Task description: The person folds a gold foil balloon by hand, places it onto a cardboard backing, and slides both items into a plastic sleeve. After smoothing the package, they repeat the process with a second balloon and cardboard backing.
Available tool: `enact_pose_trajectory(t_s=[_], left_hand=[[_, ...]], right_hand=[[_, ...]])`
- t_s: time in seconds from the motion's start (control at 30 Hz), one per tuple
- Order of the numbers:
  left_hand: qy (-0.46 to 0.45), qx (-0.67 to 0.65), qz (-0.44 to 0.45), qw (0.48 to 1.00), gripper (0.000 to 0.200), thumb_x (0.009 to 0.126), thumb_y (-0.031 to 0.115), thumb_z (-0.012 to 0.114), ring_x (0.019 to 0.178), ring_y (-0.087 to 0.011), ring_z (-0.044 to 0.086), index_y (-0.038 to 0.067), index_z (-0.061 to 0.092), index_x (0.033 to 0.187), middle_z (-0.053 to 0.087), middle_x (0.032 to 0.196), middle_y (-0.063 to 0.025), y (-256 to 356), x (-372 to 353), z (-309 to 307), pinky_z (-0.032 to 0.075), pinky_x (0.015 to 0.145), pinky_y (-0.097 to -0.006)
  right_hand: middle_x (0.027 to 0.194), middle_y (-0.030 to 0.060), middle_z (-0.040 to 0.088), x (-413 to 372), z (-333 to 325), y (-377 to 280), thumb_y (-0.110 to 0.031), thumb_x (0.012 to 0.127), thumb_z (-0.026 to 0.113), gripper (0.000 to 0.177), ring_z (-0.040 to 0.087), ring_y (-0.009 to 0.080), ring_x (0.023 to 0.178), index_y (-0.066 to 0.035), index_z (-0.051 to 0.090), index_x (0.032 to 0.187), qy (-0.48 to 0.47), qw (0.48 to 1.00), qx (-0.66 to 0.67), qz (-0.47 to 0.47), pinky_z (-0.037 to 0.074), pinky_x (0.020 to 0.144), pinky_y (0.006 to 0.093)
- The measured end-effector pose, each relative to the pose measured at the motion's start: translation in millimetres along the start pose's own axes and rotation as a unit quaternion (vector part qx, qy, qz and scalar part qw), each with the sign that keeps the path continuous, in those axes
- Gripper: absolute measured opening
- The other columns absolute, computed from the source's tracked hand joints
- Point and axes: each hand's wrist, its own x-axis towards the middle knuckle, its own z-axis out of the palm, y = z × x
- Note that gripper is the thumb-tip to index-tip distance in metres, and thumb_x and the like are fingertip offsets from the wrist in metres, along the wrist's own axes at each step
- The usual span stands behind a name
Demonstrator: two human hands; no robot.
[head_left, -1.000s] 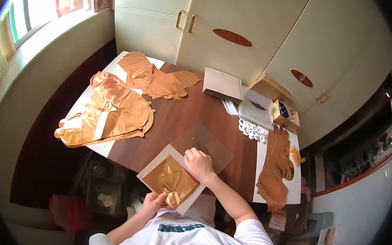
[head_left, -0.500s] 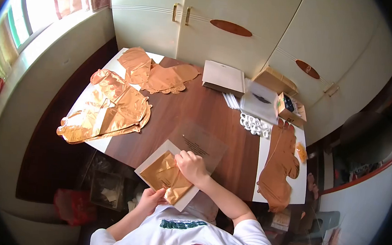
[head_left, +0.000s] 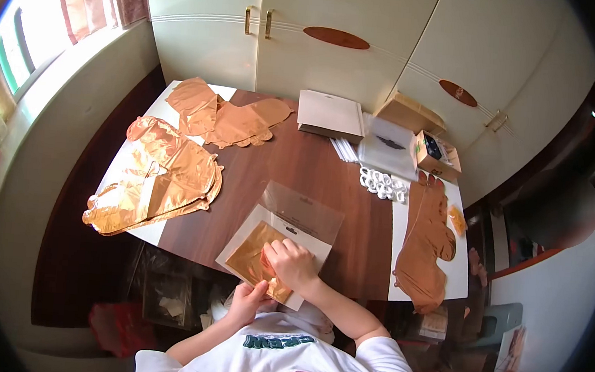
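Observation:
A clear plastic bag with a white card in it is tilted at the table's front edge, close to my body. Against the card lies a folded gold foil balloon, flat and creased. My left hand pinches the bag's lower edge, thumb on top. Over the foil's right side, my right hand is closed with curled fingers on the bag; its fingertips are partly hidden. The bag's clear upper part, with dark print, reaches past the card onto the wood.
Large gold foil balloons lie flat at the left, others behind them. At the back are a grey-white stack of cards, clear bags and a cardboard box. White rings and another foil balloon lie to the right.
My right hand has moved from the foil's upper edge down over its right side. The bag has shifted slightly and its clear upper part stands out more. The left hand keeps its pinch.

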Motion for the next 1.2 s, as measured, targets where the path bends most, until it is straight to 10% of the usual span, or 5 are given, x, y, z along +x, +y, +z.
enact_pose_trajectory(t_s=[0.83, 1.03, 1.2], left_hand=[[0.048, 0.028, -0.037, 0.998, 0.018, 0.096, 0.016, 0.058, 0.074, -0.0146, 0.068, -0.002, 0.061, 0.098, 0.068, 0.087, -0.01, -1, -9, 14, 0.056, 0.063, -0.0253], [0.043, 0.233, -0.011, 0.972, 0.017, 0.094, 0.016, 0.061, 0.07, -0.0123, 0.064, -0.001, 0.062, 0.096, 0.067, 0.083, -0.0069, -23, -1, -15, 0.051, 0.06, -0.0234], [-0.048, -0.079, 0.003, 0.996, 0.031, 0.099, 0.022, 0.043, 0.094, -0.019, 0.062, -0.003, 0.057, 0.111, 0.065, 0.104, -0.0123, -36, -4, -27, 0.05, 0.084, -0.0338]], right_hand=[[0.075, -0.0013, 0.054, -29, -9, -14, -0.018, 0.074, 0.062, 0.014, 0.057, 0.0146, 0.072, -0.013, 0.062, 0.087, -0.031, 0.996, 0.078, 0.016, 0.05, 0.058, 0.0273], [0.076, -0.0022, 0.056, -36, -10, -15, -0.02, 0.074, 0.065, 0.016, 0.057, 0.0137, 0.073, -0.014, 0.064, 0.089, -0.02, 0.995, 0.095, 0.013, 0.049, 0.058, 0.0267], [0.095, -0.0008, 0.06, -41, -22, -15, -0.027, 0.073, 0.071, 0.03, 0.056, 0.0168, 0.09, -0.015, 0.065, 0.1, -0.043, 0.983, 0.178, 0.003, 0.046, 0.08, 0.0347]])
